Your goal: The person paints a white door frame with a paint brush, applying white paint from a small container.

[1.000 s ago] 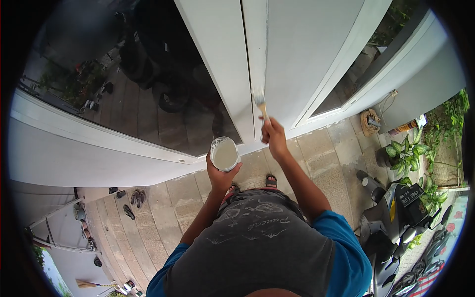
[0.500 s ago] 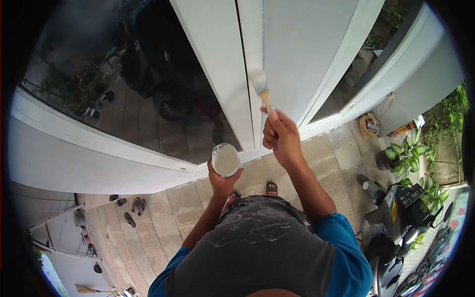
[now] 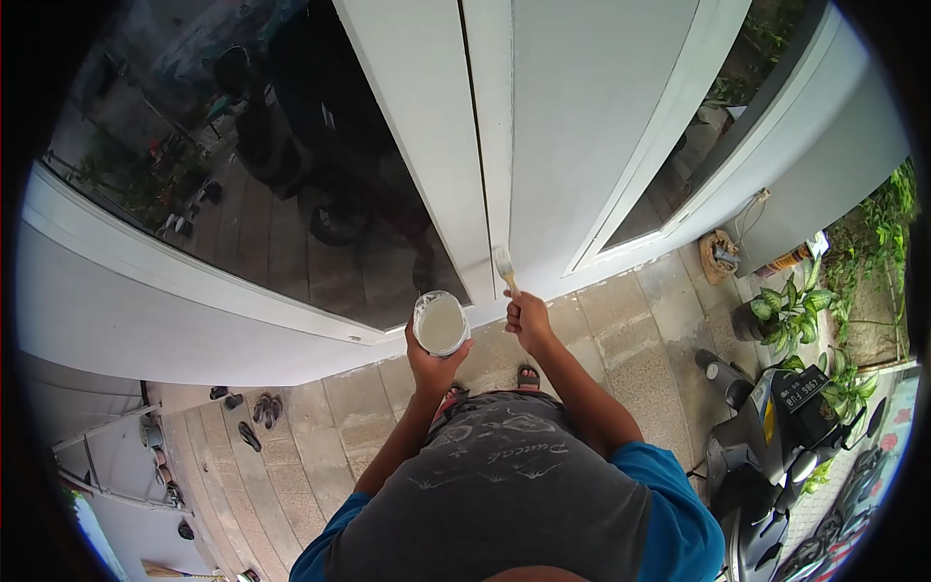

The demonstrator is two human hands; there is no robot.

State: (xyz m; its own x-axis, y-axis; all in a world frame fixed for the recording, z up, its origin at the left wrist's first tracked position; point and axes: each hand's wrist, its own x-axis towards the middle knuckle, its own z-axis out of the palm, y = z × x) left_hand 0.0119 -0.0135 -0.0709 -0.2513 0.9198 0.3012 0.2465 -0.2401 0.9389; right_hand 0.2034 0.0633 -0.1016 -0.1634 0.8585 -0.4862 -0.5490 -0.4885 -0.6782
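My left hand is wrapped round a round white tub of paint, its top uncovered and pale off-white paint showing inside. To the right, my right hand grips a paintbrush by its light handle. The bristles point up and overlap the white door frame low down, near a dark vertical gap. Brush and tub are a short way apart.
Dark glass fills the left side and mirrors the yard. Paving tiles lie underfoot. Sandals lie at lower left. On the right stand a paper sack, a potted plant and a motorbike.
My right hand has come down and slightly left with the paintbrush, from higher on the frame to near its bottom. My left hand holds the tub in nearly the same place.
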